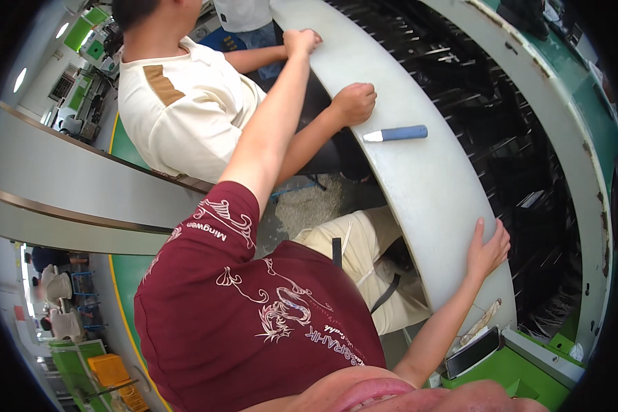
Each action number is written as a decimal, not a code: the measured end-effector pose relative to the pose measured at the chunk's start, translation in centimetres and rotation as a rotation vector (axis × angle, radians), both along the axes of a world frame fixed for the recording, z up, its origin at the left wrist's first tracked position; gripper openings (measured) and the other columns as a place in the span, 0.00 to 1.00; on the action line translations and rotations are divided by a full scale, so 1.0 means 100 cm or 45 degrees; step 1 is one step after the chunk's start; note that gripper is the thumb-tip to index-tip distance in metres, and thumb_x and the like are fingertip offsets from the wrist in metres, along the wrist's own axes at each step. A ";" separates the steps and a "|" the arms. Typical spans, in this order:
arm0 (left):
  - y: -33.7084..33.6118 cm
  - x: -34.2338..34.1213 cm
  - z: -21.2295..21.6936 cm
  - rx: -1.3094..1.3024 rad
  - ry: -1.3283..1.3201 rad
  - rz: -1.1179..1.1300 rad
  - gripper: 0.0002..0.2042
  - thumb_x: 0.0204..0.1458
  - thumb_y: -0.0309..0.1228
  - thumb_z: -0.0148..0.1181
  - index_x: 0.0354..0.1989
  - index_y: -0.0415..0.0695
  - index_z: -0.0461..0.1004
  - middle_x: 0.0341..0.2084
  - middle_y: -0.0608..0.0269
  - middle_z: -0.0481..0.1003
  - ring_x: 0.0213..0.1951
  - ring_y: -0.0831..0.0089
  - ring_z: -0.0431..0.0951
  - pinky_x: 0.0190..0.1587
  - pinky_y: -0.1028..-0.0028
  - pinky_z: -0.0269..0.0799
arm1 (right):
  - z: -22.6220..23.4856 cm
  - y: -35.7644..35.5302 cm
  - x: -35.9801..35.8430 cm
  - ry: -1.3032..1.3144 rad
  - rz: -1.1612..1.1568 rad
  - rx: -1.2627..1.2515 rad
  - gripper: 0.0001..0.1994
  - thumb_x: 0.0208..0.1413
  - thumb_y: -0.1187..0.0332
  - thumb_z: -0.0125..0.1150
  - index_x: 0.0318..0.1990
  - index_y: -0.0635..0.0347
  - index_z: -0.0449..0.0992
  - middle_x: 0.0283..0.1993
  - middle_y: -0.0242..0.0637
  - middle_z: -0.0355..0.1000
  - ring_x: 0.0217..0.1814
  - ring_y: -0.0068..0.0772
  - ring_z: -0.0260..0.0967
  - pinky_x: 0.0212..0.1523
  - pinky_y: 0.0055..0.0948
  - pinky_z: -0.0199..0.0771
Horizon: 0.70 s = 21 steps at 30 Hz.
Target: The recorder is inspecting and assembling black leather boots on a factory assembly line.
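Left hand (302,41) is up at the far end of the long white curved panel (426,185), fingers curled together over its near edge, gripping it. Right hand (487,247) is lower down on the same panel, palm flat on its surface, fingers spread apart, thumb wrapped round the inner edge. The panel runs in an arc from top centre down to the lower right, just beside a dark conveyor of black parts (508,137). A blue-handled tool with a white tip (396,134) lies on the panel between the two hands. A co-worker in a cream shirt (178,110) has a closed fist (353,103) pressed on the panel's inner edge, just beside the tool. A dark phone (472,351) lies below the panel's lower end.
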<state>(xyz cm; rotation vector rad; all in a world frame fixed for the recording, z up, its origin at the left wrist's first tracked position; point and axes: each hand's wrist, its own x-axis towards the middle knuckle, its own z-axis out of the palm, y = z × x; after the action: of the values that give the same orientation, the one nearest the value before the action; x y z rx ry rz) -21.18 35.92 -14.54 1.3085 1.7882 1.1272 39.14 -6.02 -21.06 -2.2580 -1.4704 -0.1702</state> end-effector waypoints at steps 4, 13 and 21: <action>-0.023 -0.041 0.032 0.358 -0.059 -0.402 0.17 0.71 0.33 0.51 0.55 0.39 0.84 0.43 0.60 0.87 0.44 0.69 0.87 0.50 0.66 0.82 | 0.000 0.021 -0.007 0.046 0.105 0.117 0.32 0.69 0.42 0.64 0.70 0.55 0.77 0.69 0.42 0.74 0.72 0.51 0.67 0.75 0.51 0.61; -0.065 0.121 0.261 1.225 -0.160 0.036 0.35 0.63 0.27 0.59 0.67 0.16 0.45 0.20 0.55 0.81 0.18 0.73 0.79 0.22 0.70 0.75 | -0.002 0.007 -0.006 0.120 0.046 0.078 0.32 0.67 0.46 0.66 0.69 0.60 0.76 0.67 0.44 0.73 0.72 0.51 0.66 0.79 0.51 0.57; -0.064 0.124 0.441 1.110 0.318 -0.015 0.18 0.66 0.27 0.62 0.61 0.33 0.73 0.23 0.61 0.77 0.19 0.71 0.74 0.21 0.68 0.70 | -0.001 0.004 -0.001 0.133 0.072 0.116 0.32 0.66 0.46 0.67 0.69 0.59 0.76 0.68 0.44 0.73 0.73 0.52 0.66 0.79 0.51 0.57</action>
<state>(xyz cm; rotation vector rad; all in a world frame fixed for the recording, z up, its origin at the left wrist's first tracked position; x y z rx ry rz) -8.79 29.56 29.54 2.0083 1.4692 1.9186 39.05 -5.58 -21.19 -2.1181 -1.4411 -0.0983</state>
